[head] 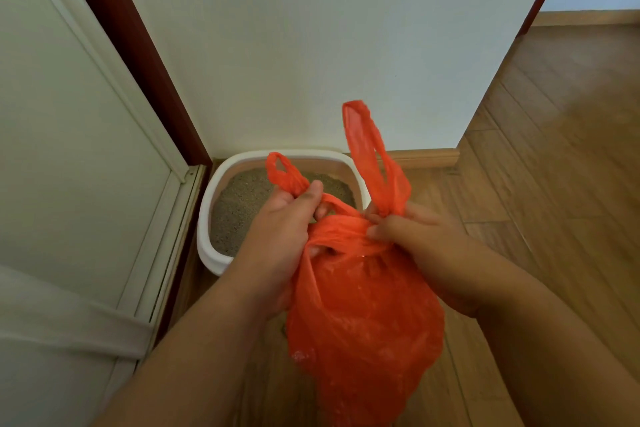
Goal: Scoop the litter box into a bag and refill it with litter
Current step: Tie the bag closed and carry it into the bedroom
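An orange plastic bag (363,322) hangs in front of me, bulging at the bottom, its neck gathered between my hands. My left hand (280,236) grips the left handle loop, which sticks up past my thumb. My right hand (422,246) pinches the base of the right handle loop, which stands tall above it. Behind the bag, a white litter box (221,263) sits on the floor in the corner, holding grey-brown litter (242,204). My hands and the bag hide the box's near right part.
A white wall (311,45) rises directly behind the box, with a wooden skirting board (426,158) at its foot. A white panelled door (69,149) and dark red frame (138,62) stand to the left. Wooden floor (554,149) stretches to the right.
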Available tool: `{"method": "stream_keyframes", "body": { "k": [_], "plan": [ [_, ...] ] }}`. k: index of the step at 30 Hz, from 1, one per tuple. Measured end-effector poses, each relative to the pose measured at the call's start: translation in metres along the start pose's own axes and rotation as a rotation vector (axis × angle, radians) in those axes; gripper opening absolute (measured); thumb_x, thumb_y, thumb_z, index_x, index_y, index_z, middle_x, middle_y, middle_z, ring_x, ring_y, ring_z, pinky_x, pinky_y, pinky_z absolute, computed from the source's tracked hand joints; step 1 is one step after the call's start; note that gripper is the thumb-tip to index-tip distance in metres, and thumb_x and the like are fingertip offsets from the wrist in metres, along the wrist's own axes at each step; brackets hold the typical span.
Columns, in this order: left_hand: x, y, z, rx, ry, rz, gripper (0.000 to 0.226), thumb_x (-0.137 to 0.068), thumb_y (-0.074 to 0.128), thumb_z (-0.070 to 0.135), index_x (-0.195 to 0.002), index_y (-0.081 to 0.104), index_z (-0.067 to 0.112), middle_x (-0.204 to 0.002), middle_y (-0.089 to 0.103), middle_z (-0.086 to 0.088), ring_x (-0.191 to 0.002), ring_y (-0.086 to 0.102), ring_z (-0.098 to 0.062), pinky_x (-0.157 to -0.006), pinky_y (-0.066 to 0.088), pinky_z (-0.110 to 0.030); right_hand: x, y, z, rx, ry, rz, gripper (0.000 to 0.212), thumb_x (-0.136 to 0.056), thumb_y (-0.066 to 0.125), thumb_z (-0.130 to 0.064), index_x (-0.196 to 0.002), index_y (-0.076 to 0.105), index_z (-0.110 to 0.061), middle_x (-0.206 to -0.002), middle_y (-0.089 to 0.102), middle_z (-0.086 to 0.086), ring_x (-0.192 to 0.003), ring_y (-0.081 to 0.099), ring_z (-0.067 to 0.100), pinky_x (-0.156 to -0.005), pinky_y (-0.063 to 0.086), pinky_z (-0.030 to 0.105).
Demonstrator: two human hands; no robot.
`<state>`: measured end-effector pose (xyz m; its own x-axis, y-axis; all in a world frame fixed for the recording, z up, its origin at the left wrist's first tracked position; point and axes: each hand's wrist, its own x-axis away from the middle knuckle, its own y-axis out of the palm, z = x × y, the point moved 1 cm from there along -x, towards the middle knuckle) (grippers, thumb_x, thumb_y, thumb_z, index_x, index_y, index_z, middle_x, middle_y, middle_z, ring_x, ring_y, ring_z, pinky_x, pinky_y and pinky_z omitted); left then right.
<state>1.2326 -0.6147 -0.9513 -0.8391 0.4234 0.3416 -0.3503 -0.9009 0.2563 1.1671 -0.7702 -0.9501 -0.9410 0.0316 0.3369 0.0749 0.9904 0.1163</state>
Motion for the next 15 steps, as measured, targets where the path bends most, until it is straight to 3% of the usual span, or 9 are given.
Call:
{"method": "stream_keyframes", "body": {
  "k": [2, 4, 7, 10, 13, 15],
  "plan": [
    [0.001, -0.002, 0.002, -0.011, 0.04, -0.025, 0.032, -0.102, 0.057, 0.036, -0.081, 0.05, 0.013, -0.047, 0.039, -0.003, -0.038, 0.036, -0.015, -0.044, 0.037, -0.025, 0.007, -0.003, 0.002, 0.002, -0.035, -0.074, 0.008, -0.092, 0.068, -0.011, -0.085, 0.072, -0.011, -0.079, 0.067, 0.019, -0.072, 0.062, 0.031, -0.072, 0.052, 0.044],
    [0.006, -0.002, 0.006, -0.044, 0.11, -0.12, 0.026, -0.102, 0.059, 0.027, -0.079, 0.055, 0.015, -0.049, 0.044, 0.0, -0.04, 0.04, -0.012, -0.045, 0.035, -0.024, 0.007, -0.004, 0.0, -0.048, -0.056, -0.084, 0.026, -0.095, 0.065, -0.005, -0.073, 0.069, -0.017, -0.069, 0.062, 0.009, -0.062, 0.058, 0.023, -0.064, 0.05, 0.039],
    [0.015, 0.001, 0.01, -0.089, 0.231, -0.254, 0.01, -0.098, 0.06, 0.002, -0.094, 0.061, 0.011, -0.07, 0.063, 0.002, -0.043, 0.049, -0.004, -0.045, 0.04, -0.019, 0.006, -0.003, -0.005, -0.192, -0.041, -0.073, 0.007, -0.091, 0.065, -0.002, -0.091, 0.06, -0.006, -0.072, 0.057, 0.007, -0.06, 0.059, 0.016, -0.057, 0.053, 0.029],
    [0.017, -0.004, 0.009, -0.207, 0.234, -0.4, 0.03, -0.095, 0.052, -0.014, -0.112, 0.063, 0.008, -0.08, 0.07, 0.006, -0.052, 0.057, -0.006, -0.051, 0.047, -0.017, 0.003, -0.001, -0.003, -0.284, 0.019, -0.018, 0.013, -0.087, 0.065, -0.004, -0.095, 0.063, 0.005, -0.077, 0.057, 0.017, -0.063, 0.06, 0.018, -0.058, 0.054, 0.029],
    [0.016, -0.01, 0.01, -0.44, 0.292, -0.475, 0.039, -0.095, 0.048, -0.005, -0.104, 0.078, 0.018, -0.106, 0.07, 0.0, -0.091, 0.067, -0.028, -0.082, 0.059, -0.044, 0.003, -0.002, -0.004, -0.34, 0.104, 0.023, 0.018, -0.089, 0.056, -0.019, -0.088, 0.064, -0.002, -0.079, 0.059, 0.014, -0.068, 0.061, 0.021, -0.065, 0.054, 0.033],
    [0.015, -0.011, 0.012, -0.523, 0.278, -0.491, 0.039, -0.091, 0.046, 0.004, -0.1, 0.081, 0.018, -0.114, 0.069, 0.003, -0.11, 0.065, -0.021, -0.099, 0.054, -0.041, 0.004, -0.003, -0.006, -0.385, 0.121, 0.036, 0.027, -0.088, 0.061, -0.031, -0.087, 0.061, -0.004, -0.079, 0.058, 0.015, -0.069, 0.06, 0.024, -0.068, 0.054, 0.036]
  ]
}}
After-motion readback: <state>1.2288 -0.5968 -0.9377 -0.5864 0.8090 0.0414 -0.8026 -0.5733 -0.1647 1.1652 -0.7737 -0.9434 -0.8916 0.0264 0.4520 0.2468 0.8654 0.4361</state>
